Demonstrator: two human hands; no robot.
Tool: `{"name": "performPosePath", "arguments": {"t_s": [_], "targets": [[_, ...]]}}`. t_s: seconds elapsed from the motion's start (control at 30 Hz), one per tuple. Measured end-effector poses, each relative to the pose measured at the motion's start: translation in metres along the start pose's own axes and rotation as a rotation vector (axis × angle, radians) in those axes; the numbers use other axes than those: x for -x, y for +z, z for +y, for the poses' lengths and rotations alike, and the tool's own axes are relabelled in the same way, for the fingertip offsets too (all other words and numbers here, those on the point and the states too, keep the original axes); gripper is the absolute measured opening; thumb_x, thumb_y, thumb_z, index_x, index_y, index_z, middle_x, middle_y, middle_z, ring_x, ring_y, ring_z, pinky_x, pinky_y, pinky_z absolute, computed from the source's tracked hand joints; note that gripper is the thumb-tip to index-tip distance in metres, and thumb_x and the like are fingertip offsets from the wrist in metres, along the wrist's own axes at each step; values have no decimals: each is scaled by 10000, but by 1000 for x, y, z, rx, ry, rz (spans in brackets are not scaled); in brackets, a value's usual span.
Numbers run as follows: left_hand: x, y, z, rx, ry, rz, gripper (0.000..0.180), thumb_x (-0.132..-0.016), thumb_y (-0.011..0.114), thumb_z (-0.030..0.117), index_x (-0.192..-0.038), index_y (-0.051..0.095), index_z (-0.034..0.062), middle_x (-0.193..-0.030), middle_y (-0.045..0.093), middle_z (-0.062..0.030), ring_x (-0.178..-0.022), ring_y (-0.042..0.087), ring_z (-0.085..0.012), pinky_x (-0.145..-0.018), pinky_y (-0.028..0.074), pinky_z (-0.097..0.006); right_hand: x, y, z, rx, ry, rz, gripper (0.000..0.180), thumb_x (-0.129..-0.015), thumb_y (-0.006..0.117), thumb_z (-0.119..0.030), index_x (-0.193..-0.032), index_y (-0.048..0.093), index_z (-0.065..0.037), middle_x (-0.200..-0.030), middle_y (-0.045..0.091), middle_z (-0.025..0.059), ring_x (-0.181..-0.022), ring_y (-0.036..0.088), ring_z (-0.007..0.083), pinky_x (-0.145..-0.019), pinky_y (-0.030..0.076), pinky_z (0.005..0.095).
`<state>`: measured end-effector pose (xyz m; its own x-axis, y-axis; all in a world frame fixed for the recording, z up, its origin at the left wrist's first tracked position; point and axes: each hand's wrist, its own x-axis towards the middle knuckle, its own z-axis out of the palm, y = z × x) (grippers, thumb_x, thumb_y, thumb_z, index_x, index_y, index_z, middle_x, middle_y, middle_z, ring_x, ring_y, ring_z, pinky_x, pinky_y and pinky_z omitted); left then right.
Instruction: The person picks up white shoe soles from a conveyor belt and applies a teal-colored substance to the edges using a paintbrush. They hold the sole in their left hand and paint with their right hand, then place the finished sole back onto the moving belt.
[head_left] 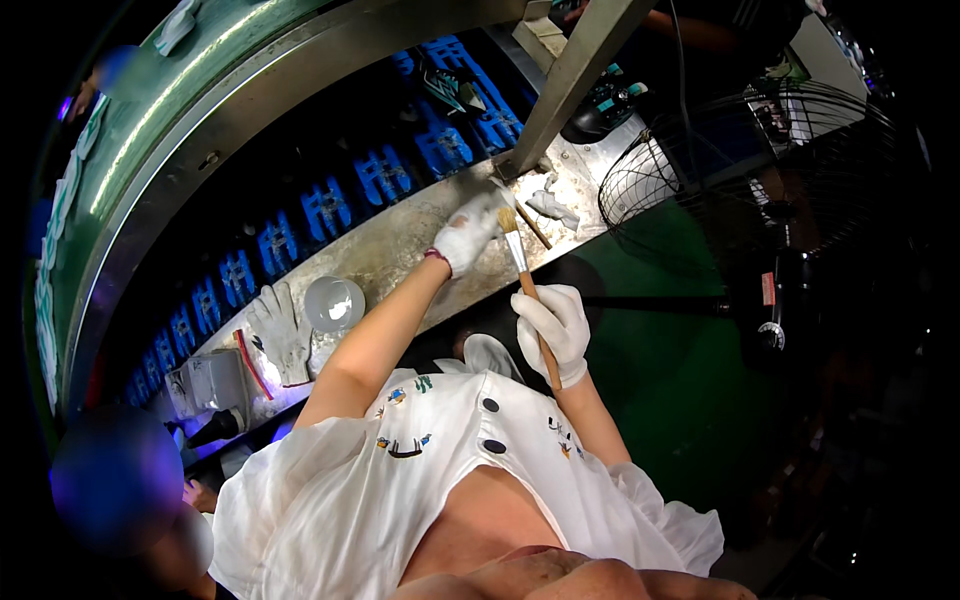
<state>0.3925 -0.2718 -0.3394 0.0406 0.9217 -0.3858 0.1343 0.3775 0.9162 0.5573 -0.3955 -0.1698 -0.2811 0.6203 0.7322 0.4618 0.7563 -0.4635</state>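
Note:
My right hand, in a white glove, is closed around the wooden handle of a flat paintbrush. Its pale bristles point up, away from me, over the edge of the metal bench. My left hand, also gloved in white, is stretched out over the bench to the left of the bristles. Motion smears its fingers, so I cannot make out whether they hold anything. Just right of it, a thin brown stick lies on the bench beside a crumpled white cloth.
Along the metal bench runs a line with blue holders; a dark shoe lies farther up. A white bowl, loose glove and clear box sit at left. A metal post and wire-caged fan stand right.

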Motion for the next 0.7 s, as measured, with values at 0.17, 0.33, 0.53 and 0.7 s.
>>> {"name": "performPosePath", "arguments": {"t_s": [0.17,0.33,0.53,0.7], "targets": [[58,-2,82,-730,550,-14,453,-895,461,334,-1196,449,-4,-1120,537,-241,-1019,520,-393,-895,409,-396,4,0,11,44,100,38,311,-658,625,27,-960,633,-49,-886,587,114,-755,548,289,-678,469,351],[88,-47,121,-789,340,39,392,-861,506,365,-1093,578,58,-993,609,-201,-969,557,-372,-852,437,-404,7,12,10,32,136,38,234,-717,600,-3,-950,626,-10,-873,581,147,-752,545,307,-673,464,364],[134,-98,146,-873,1070,135,423,-748,628,223,-1145,538,107,-1068,558,-82,-1017,529,-266,-981,357,-446,-8,29,10,0,104,40,242,-710,607,18,-950,609,-15,-838,573,146,-739,545,311,-661,463,367],[155,-207,244,-1035,1335,431,286,-736,561,130,-1017,594,82,-990,585,-111,-965,536,-307,-866,413,-429,-15,43,2,8,91,63,279,-678,631,68,-939,595,-26,-800,570,132,-700,549,307,-639,464,364]]}}
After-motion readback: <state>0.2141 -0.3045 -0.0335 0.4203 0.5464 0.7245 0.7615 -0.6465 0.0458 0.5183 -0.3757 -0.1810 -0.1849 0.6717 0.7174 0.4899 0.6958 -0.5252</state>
